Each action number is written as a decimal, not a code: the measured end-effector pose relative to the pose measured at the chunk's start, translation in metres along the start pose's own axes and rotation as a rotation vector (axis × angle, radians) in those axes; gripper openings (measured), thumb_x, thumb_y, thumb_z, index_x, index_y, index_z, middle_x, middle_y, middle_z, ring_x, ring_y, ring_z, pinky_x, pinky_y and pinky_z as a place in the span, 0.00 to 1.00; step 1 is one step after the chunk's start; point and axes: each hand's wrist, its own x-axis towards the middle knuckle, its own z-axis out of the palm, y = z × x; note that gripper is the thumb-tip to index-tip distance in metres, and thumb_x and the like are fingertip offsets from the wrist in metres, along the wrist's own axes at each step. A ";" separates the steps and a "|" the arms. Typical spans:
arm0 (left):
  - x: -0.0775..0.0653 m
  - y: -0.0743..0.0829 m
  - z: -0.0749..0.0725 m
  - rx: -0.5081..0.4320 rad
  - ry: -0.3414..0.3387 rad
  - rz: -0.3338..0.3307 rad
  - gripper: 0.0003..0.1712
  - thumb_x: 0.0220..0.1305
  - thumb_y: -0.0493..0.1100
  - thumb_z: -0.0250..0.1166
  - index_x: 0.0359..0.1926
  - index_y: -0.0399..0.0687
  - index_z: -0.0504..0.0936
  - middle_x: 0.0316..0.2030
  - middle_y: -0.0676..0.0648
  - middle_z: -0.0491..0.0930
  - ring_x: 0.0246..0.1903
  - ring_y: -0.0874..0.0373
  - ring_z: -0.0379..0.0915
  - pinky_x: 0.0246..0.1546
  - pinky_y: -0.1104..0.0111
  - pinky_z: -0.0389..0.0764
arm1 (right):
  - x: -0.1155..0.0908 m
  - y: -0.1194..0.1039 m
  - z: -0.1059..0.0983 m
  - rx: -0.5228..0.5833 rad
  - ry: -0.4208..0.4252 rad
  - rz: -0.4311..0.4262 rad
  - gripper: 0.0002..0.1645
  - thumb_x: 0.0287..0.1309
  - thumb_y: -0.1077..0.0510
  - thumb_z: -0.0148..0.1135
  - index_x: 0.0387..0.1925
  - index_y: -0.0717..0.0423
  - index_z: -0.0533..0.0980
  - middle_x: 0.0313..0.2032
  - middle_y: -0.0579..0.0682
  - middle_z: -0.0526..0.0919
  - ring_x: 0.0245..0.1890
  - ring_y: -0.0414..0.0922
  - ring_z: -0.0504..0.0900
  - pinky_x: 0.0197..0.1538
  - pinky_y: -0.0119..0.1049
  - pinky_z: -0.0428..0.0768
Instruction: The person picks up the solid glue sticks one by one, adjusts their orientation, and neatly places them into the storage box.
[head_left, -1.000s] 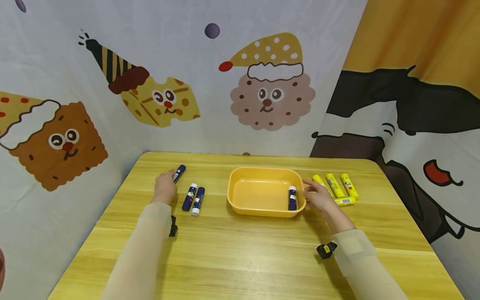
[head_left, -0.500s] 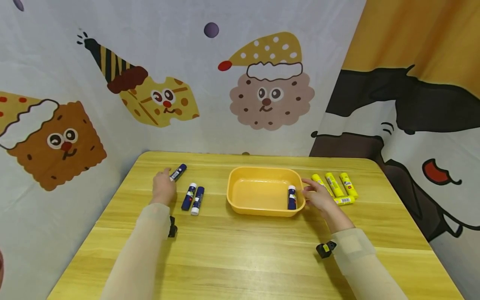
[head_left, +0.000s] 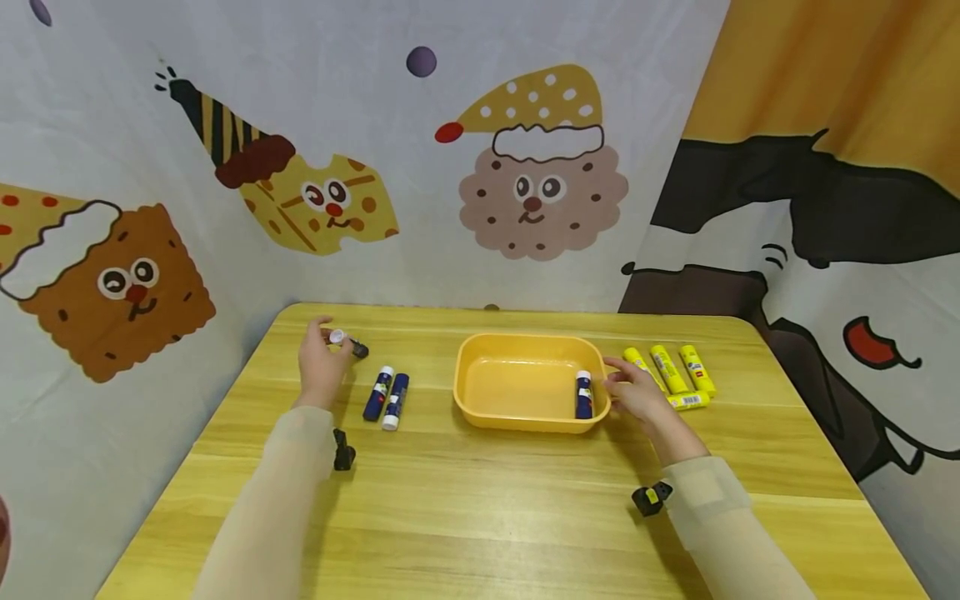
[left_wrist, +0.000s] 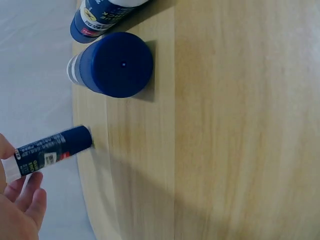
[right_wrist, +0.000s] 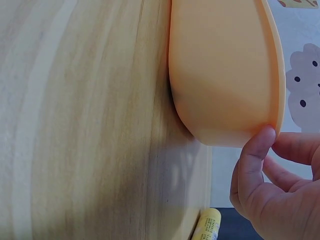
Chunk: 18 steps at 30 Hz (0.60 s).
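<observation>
Well, left fingers (left_wrist: 37, 206) pinch a white-ended navy cylindrical glue stick (left_wrist: 49, 151); mid-barrel would be steadier; right fingers (right_wrist: 252, 165) seemingly pinch the yellow-orange plastic tray's rim (right_wrist: 281, 80).

We see left hand (left_wrist: 17, 212) pinch stick (left_wrist: 52, 150) by white end | blue end against table's edge (left_wrist: 225, 125), contact unclear | two more sticks (left_wrist: 120, 65) on table, side by side

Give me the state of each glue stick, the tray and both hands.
Yellow tray, upright on the table
Blue glue stick inside the tray, at its right end
Held blue glue stick, tilted, white end raised
Loose blue pair, lying side by side
Four yellow glue sticks, lying down
Left hand, pinching the held stick
Right hand, pinching the tray's rim
</observation>
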 end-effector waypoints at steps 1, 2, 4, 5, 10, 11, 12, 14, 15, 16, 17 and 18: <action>0.000 0.001 0.000 -0.006 0.009 0.003 0.29 0.60 0.39 0.60 0.63 0.47 0.64 0.48 0.39 0.74 0.49 0.44 0.71 0.50 0.53 0.73 | 0.000 0.000 0.000 -0.001 -0.001 -0.001 0.31 0.66 0.66 0.48 0.70 0.59 0.57 0.44 0.53 0.66 0.35 0.40 0.71 0.36 0.33 0.80; 0.000 0.001 -0.001 -0.008 0.014 0.003 0.28 0.61 0.40 0.59 0.62 0.47 0.64 0.48 0.39 0.74 0.48 0.45 0.71 0.48 0.54 0.73 | 0.000 0.000 0.000 -0.001 -0.001 -0.001 0.31 0.66 0.66 0.48 0.70 0.60 0.57 0.44 0.53 0.66 0.35 0.40 0.71 0.36 0.33 0.80; -0.001 0.001 -0.001 -0.004 0.026 0.013 0.25 0.62 0.41 0.59 0.60 0.45 0.65 0.48 0.39 0.74 0.47 0.45 0.72 0.46 0.54 0.75 | 0.000 0.001 -0.001 0.000 0.000 -0.003 0.31 0.66 0.66 0.48 0.70 0.60 0.57 0.43 0.53 0.66 0.35 0.40 0.71 0.36 0.33 0.80; -0.002 0.001 -0.001 0.007 0.032 0.021 0.23 0.63 0.41 0.58 0.59 0.44 0.67 0.47 0.40 0.74 0.46 0.46 0.72 0.45 0.55 0.76 | 0.000 0.001 -0.001 0.000 0.000 -0.003 0.31 0.66 0.66 0.48 0.70 0.60 0.57 0.43 0.53 0.66 0.35 0.40 0.71 0.36 0.33 0.80; -0.003 0.000 -0.001 0.095 0.033 0.052 0.18 0.67 0.45 0.56 0.53 0.42 0.73 0.43 0.40 0.78 0.41 0.46 0.74 0.38 0.56 0.77 | -0.001 0.001 -0.001 -0.002 0.003 0.003 0.31 0.66 0.66 0.48 0.70 0.59 0.57 0.44 0.53 0.66 0.35 0.40 0.71 0.36 0.33 0.80; -0.003 0.000 0.000 0.112 0.028 0.049 0.18 0.67 0.46 0.57 0.54 0.43 0.73 0.42 0.40 0.79 0.41 0.46 0.74 0.38 0.56 0.77 | -0.001 0.001 -0.001 -0.002 0.002 0.004 0.32 0.66 0.66 0.49 0.70 0.59 0.57 0.44 0.53 0.66 0.35 0.40 0.71 0.36 0.33 0.80; -0.002 -0.001 0.000 0.127 0.022 0.049 0.19 0.66 0.46 0.58 0.55 0.43 0.72 0.43 0.39 0.79 0.41 0.46 0.75 0.39 0.55 0.77 | 0.000 0.001 -0.001 -0.005 0.001 0.005 0.32 0.66 0.66 0.48 0.70 0.59 0.57 0.44 0.53 0.66 0.35 0.40 0.71 0.36 0.33 0.80; -0.001 -0.001 0.002 0.152 0.009 0.043 0.22 0.66 0.47 0.59 0.57 0.43 0.70 0.43 0.38 0.80 0.41 0.45 0.76 0.41 0.54 0.78 | 0.000 0.001 -0.001 -0.008 -0.002 0.005 0.32 0.66 0.65 0.48 0.70 0.58 0.57 0.44 0.53 0.66 0.35 0.40 0.71 0.36 0.33 0.80; -0.001 -0.002 0.003 0.168 0.003 0.045 0.22 0.66 0.47 0.59 0.57 0.42 0.70 0.44 0.38 0.81 0.42 0.45 0.76 0.42 0.54 0.78 | 0.000 0.001 -0.001 -0.008 -0.003 0.007 0.32 0.66 0.65 0.48 0.70 0.58 0.57 0.44 0.53 0.66 0.35 0.40 0.71 0.37 0.34 0.80; -0.001 -0.001 0.004 0.183 -0.006 0.044 0.22 0.66 0.47 0.60 0.56 0.42 0.71 0.44 0.37 0.81 0.42 0.44 0.76 0.43 0.53 0.78 | 0.000 0.002 -0.002 -0.010 -0.007 0.005 0.32 0.66 0.65 0.48 0.70 0.58 0.56 0.44 0.53 0.66 0.35 0.40 0.71 0.37 0.34 0.80; -0.001 -0.001 0.005 0.201 -0.014 0.046 0.21 0.66 0.48 0.60 0.55 0.42 0.72 0.44 0.37 0.81 0.42 0.45 0.77 0.43 0.54 0.78 | 0.001 0.002 -0.002 -0.011 -0.008 0.007 0.32 0.66 0.65 0.48 0.70 0.58 0.56 0.44 0.53 0.66 0.35 0.40 0.72 0.37 0.34 0.80; -0.001 -0.001 0.006 0.215 -0.023 0.046 0.21 0.66 0.49 0.60 0.54 0.41 0.73 0.44 0.37 0.81 0.42 0.45 0.77 0.44 0.54 0.78 | 0.001 0.002 -0.002 -0.012 -0.008 0.006 0.32 0.66 0.65 0.48 0.70 0.58 0.56 0.44 0.53 0.66 0.35 0.40 0.72 0.37 0.34 0.80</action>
